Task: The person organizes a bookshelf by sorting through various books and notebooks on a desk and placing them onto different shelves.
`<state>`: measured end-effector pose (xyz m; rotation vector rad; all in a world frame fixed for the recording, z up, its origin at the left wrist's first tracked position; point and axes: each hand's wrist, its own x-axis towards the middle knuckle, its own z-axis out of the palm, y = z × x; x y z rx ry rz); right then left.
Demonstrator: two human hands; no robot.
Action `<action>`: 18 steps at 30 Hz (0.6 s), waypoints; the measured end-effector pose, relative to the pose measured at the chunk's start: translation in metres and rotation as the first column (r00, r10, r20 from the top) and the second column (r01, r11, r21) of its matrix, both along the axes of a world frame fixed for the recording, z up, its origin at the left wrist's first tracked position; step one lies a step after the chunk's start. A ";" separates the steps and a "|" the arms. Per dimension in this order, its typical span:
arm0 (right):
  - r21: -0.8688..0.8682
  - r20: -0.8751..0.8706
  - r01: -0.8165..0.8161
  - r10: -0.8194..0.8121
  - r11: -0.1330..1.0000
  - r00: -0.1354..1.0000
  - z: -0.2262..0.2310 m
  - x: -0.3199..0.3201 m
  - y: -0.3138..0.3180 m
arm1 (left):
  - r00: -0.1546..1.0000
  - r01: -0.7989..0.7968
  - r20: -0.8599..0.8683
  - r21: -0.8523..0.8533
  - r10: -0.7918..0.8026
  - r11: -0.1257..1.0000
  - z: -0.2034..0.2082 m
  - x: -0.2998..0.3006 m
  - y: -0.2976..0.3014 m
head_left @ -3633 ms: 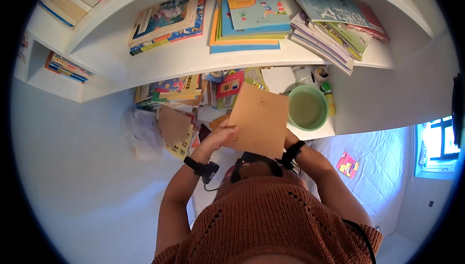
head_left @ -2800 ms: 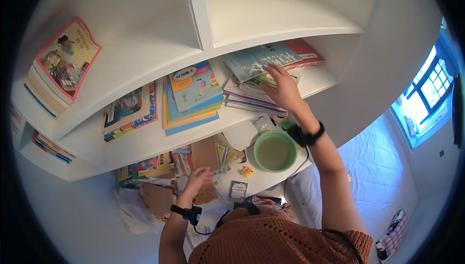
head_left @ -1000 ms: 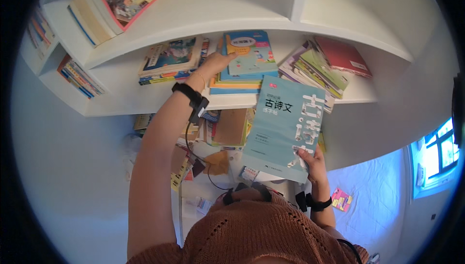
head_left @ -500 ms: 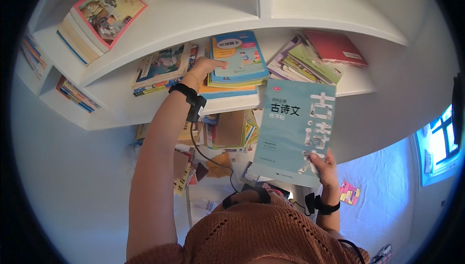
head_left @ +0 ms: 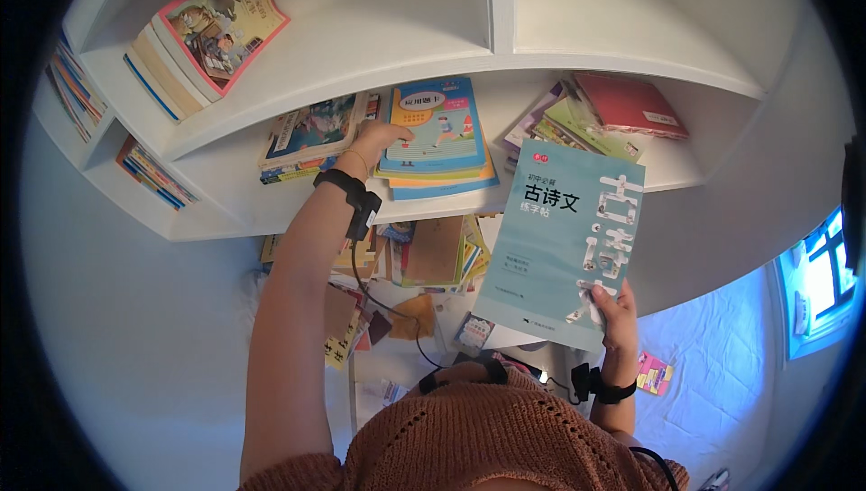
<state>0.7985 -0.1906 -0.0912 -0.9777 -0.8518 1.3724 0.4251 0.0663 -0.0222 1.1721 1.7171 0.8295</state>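
A teal book (head_left: 564, 238) is held up in front of the shelf pile at the right, tilted slightly, with its cover shown upward. By the right hand (head_left: 621, 321) its lower right corner is pinched: the grip is closed, the thumb is pressed on the cover, and the other fingers are hidden behind. The left hand (head_left: 374, 139) is laid on the left side of a blue-covered stack (head_left: 442, 126); how far this grip is closed under the edge cannot be told.

In the earliest seconds the teal book was seen lying on the red book (head_left: 631, 103), which is now uncovered. One second ago the left fingers were placed higher on the blue cover; now they are set lower.

By the white shelf (head_left: 239, 198) a curved front edge is made just below the stack. Between the stack and the purple and green books (head_left: 586, 130) a narrow strip of board is left. Beneath, the bench (head_left: 510, 338) is partly covered by the teal book.
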 end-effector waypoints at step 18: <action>-0.120 0.132 -0.327 0.341 0.937 0.931 -0.005 -0.012 0.019 | 0.757 -0.018 0.642 0.205 -0.120 0.979 0.050 -0.063 -0.084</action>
